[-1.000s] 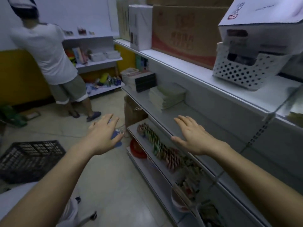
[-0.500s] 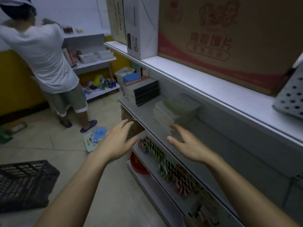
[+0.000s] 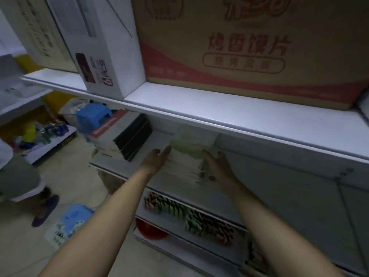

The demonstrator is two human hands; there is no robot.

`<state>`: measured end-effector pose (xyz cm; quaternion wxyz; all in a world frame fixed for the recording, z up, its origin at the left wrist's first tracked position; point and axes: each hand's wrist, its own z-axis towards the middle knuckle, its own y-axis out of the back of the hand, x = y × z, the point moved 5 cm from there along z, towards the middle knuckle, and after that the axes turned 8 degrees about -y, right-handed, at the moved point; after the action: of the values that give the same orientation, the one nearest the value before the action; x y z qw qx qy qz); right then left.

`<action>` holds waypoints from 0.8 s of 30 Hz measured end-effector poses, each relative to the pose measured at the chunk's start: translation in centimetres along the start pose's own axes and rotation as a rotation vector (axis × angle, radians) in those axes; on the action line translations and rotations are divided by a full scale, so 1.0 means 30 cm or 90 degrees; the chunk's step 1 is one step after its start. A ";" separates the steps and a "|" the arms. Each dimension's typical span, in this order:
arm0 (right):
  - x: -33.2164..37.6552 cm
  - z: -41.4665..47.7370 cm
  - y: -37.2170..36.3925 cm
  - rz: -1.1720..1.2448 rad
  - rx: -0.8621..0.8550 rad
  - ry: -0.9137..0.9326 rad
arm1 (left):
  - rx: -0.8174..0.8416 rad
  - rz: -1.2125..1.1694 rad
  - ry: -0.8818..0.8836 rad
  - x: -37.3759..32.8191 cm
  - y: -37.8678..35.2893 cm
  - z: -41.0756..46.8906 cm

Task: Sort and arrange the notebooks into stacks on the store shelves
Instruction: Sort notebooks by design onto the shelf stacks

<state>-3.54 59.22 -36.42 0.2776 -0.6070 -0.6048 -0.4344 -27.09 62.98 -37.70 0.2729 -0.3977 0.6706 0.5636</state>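
A stack of pale green notebooks (image 3: 191,148) sits on the mid shelf (image 3: 111,168) of a store rack, framed by a person's 2 bare hands. The left hand (image 3: 154,161) lies flat, fingers straight, against the stack's left edge. The right hand (image 3: 217,166) is at the right edge, thumb toward the top cover; motion blur means can't tell if it grips. To the left on the same shelf, just beside, is a 2nd stack of dark-covered notebooks (image 3: 135,138). On the upper shelf (image 3: 199,108) stand a brown carton (image 3: 239,47) w/ red print and a white box (image 3: 103,47). Below, a lower shelf holds a row of small colored packets (image 3: 199,216) and a red bowl (image 3: 149,230). At far left, another person's shoe (image 3: 45,210) is on the floor.
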 end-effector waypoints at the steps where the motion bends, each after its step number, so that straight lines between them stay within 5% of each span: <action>1: 0.010 0.002 -0.020 0.006 -0.009 -0.024 | 0.024 -0.056 0.006 -0.001 -0.011 0.026; 6: 0.037 0.050 -0.097 -0.014 -0.078 -0.063 | 0.048 -0.231 -0.030 -0.002 -0.044 0.060; 19: -0.019 0.045 -0.085 0.025 -0.174 -0.040 | 0.012 -0.217 -0.085 -0.012 -0.102 -0.001; 24: -0.013 -0.015 -0.042 0.015 -0.158 0.016 | 0.141 -0.502 0.089 -0.008 -0.110 -0.028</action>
<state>-4.81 58.78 -36.79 0.2127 -0.6382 -0.5361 -0.5100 -24.11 62.05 -39.10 0.4626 -0.6297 0.5405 0.3121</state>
